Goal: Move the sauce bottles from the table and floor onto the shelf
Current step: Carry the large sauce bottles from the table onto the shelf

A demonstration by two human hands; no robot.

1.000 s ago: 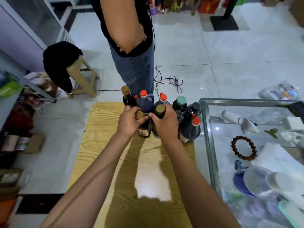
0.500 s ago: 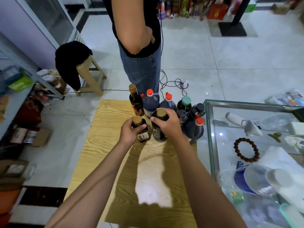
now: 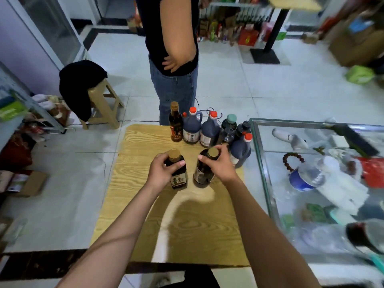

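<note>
Since half a second ago both gold-capped bottles have come away from the cluster toward us; a bare strip of wooden table (image 3: pixel 145 204) now separates them from the rest. We note the left hand (image 3: pixel 164 171) wrapped around the shoulder of the short dark bottle (image 3: pixel 178 177), thumb across its front, yellow label showing below. The right hand (image 3: pixel 218 165) grasps the neck of the taller dark bottle (image 3: pixel 202 173), fingers curled just under the cap; this bottle leans slightly. We cannot tell whether either base is on the table or just above it. The two bottles are near each other, not touching.

Remaining at the far table edge: a slim gold-capped bottle (image 3: pixel 175 125), two red-capped jugs (image 3: pixel 192 129) side by side, a green-capped bottle (image 3: pixel 229 125), a black-capped bottle (image 3: pixel 242 128), and a third red-capped jug (image 3: pixel 241 150) just beside the right hand's knuckles. A second person (image 3: pixel 174 59) stands directly behind the table. Glass counter (image 3: pixel 261 163) abuts the table's right side; a stool (image 3: pixel 101 104) draped in black cloth stands far left. A metal shelf (image 3: pixel 33 104) runs along the left edge
</note>
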